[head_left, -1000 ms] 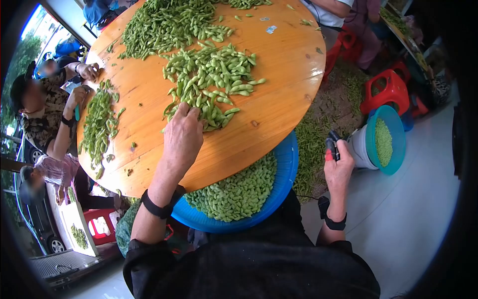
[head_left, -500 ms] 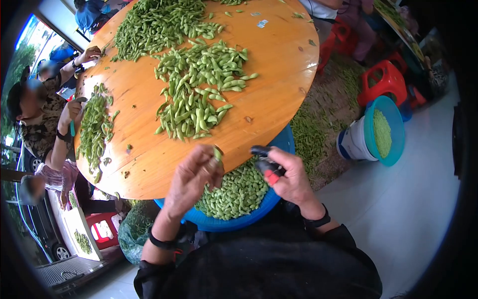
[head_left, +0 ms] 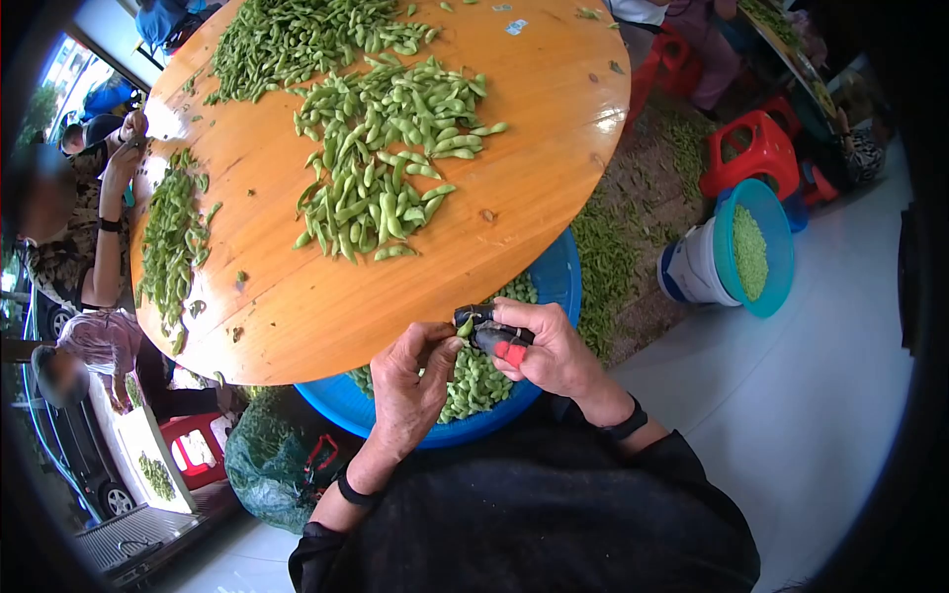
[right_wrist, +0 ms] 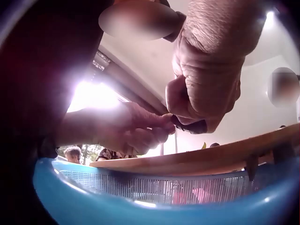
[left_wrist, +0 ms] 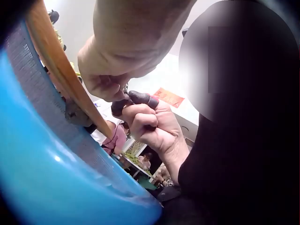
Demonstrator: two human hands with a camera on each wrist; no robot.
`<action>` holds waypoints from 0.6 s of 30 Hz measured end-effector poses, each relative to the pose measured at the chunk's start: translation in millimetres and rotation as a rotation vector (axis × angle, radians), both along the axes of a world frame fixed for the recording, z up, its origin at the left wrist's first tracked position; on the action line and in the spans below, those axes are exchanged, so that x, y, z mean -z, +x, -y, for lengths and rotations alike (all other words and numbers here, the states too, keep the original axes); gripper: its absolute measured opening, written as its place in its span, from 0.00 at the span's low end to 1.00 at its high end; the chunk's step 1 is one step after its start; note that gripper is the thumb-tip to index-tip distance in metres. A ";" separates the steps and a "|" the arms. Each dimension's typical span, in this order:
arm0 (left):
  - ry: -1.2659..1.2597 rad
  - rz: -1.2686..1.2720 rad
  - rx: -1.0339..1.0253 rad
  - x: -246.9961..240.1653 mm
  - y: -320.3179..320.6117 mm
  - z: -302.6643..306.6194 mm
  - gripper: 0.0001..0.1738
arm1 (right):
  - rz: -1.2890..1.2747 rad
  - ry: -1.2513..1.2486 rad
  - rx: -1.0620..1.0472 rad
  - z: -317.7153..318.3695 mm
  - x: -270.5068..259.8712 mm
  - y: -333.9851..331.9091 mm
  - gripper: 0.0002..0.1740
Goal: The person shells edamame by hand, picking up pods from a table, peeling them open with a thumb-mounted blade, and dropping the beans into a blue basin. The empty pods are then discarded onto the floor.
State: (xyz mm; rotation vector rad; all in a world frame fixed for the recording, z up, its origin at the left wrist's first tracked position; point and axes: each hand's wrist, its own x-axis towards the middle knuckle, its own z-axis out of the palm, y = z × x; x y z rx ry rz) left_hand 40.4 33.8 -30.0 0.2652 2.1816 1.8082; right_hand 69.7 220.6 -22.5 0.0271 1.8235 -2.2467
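Observation:
Over the blue basket (head_left: pixel 321 397), my left hand (head_left: pixel 403 383) pinches a green soybean pod (head_left: pixel 465 327) between thumb and forefinger. My right hand (head_left: pixel 556 354) meets it from the other side, black covers (head_left: pixel 494 336) with a red band on its thumb and forefinger closed at the pod. In the left wrist view, the right hand's other fingers (left_wrist: pixel 145 121) are curled in. The right wrist view shows both hands tip to tip, hiding most of the pod. Shelled green beans (head_left: pixel 476 388) lie in the basket beneath the hands.
Loose pods (head_left: pixel 381 168) are heaped on the round wooden table (head_left: pixel 534 188), whose edge overhangs the basket. A white bucket (head_left: pixel 692 262) with a teal basin (head_left: pixel 779 257) of beans stands right, near a red stool (head_left: pixel 756 148). Other people sit left; pods litter the floor.
My left hand has come from the pods on the table to above the basket, bringing a pod. My right hand has swung in from the right to meet it.

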 end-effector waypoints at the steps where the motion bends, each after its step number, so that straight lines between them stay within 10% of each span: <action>1: -0.017 -0.020 -0.001 -0.3 0.1 -0.1 0.03 | 0.032 -0.038 -0.009 -0.7 2.0 0.1 0.15; 9: -0.112 -0.238 0.041 3.2 1.2 -0.7 0.02 | -0.014 -0.095 0.001 1.2 1.8 2.2 0.09; 14: 0.720 0.751 0.119 7.3 -0.8 4.6 0.04 | 0.135 -0.430 -0.069 -9.8 12.1 3.8 0.11; 18: 0.793 0.817 0.131 10.9 1.0 2.9 0.05 | 0.246 -0.600 -0.073 -8.4 12.7 5.7 0.08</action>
